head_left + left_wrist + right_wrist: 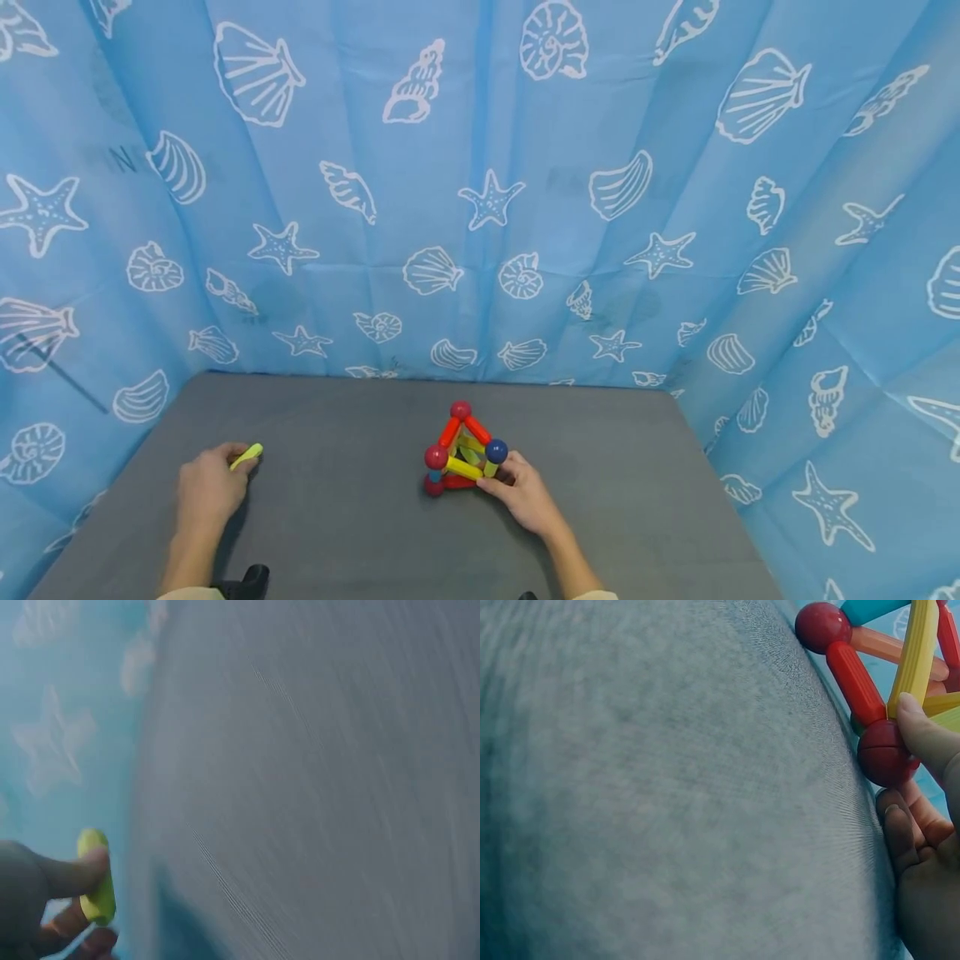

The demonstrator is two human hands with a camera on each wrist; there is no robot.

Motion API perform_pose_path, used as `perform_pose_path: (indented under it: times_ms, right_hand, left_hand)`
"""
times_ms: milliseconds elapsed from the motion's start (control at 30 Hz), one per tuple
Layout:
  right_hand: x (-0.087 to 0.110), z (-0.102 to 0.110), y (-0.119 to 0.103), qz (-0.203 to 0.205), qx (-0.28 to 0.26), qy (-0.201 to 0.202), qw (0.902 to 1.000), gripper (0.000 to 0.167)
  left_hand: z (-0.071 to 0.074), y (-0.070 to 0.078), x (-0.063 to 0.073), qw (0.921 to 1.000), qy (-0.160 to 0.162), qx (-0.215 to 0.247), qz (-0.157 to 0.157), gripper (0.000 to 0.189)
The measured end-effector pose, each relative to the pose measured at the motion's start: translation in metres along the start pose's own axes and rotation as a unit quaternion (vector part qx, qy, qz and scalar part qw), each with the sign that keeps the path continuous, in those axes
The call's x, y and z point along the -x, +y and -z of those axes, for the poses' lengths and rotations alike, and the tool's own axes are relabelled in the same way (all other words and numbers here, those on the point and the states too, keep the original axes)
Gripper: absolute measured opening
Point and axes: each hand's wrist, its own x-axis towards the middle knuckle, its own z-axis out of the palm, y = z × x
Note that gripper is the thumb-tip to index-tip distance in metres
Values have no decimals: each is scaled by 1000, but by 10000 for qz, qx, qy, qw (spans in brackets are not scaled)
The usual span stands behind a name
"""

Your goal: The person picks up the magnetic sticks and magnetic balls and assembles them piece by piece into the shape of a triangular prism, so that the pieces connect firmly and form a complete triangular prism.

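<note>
On the left part of the table, my left hand (210, 485) pinches a yellow-green rod (246, 457) between thumb and fingers. The left wrist view shows the same rod (97, 881) apart from anything else. Right of the middle stands a frame of magnetic building sticks and balls (463, 469), with red, yellow and blue sticks and red and blue balls. My right hand (528, 498) holds its lower right corner. In the right wrist view the thumb presses a yellow stick (913, 664) just above a red ball (889, 754), with fingers beneath; the frame's far side is partly hidden.
A grey cloth-covered table (345, 500) lies under both hands. Behind it and along both sides hangs a blue curtain (480, 317) printed with white shells and starfish. A dark band (243, 583) is at the left wrist.
</note>
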Motion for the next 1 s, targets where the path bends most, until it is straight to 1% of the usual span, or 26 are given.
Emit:
perform_pose_path:
  times_ms: [67, 100, 167, 233, 300, 367, 467, 533, 600, 733, 800, 933, 1000]
  right_hand:
    - [1, 1, 0, 0, -3, 21, 10000, 20]
    - [1, 1, 0, -5, -8, 37, 10000, 20]
    - [1, 2, 0, -2, -28, 59, 10000, 19]
    - [1, 1, 0, -10, -33, 72, 10000, 19]
    - [0, 1, 0, -31, -41, 62, 10000, 19]
    - [0, 0, -1, -45, -60, 38, 10000, 19]
    - [1, -1, -2, -63, -63, 32, 10000, 19]
    - [0, -2, -2, -60, -50, 32, 10000, 19]
    - [0, -2, -2, -27, -15, 54, 10000, 18]
    - [-1, -3, 0, 28, -67, 90, 9999, 16]
    - [-1, -3, 1, 75, -82, 87, 9999, 17]
    - [-1, -3, 2, 57, -62, 68, 9999, 20]
    - [-1, -3, 2, 1, -50, 80, 10000, 20]
  left_hand:
    - [1, 26, 11, 9981, 84, 402, -453, 35]
    - [2, 41, 17, 9954, 122, 615, -726, 33]
    - [3, 72, 30, 9879, 132, 938, -1232, 31]
    - [1, 105, 45, 9790, 122, 1200, -1643, 29]
    - [-4, 134, 59, 9706, 57, 1439, -1928, 27]
    - [-12, 159, 73, 9626, -82, 1686, -2119, 28]
    - [-26, 187, 89, 9501, -154, 1934, -2442, 28]
    - [-36, 200, 96, 9428, -142, 1991, -2669, 27]
    - [-46, 208, 100, 9365, -125, 1985, -2886, 26]
    - [-61, 216, 104, 9274, -155, 1886, -3227, 27]
    - [-66, 218, 105, 9265, -183, 1812, -3294, 26]
    - [-72, 218, 107, 9301, -205, 1666, -3267, 24]
    - [-74, 217, 107, 9300, -136, 1588, -3311, 24]
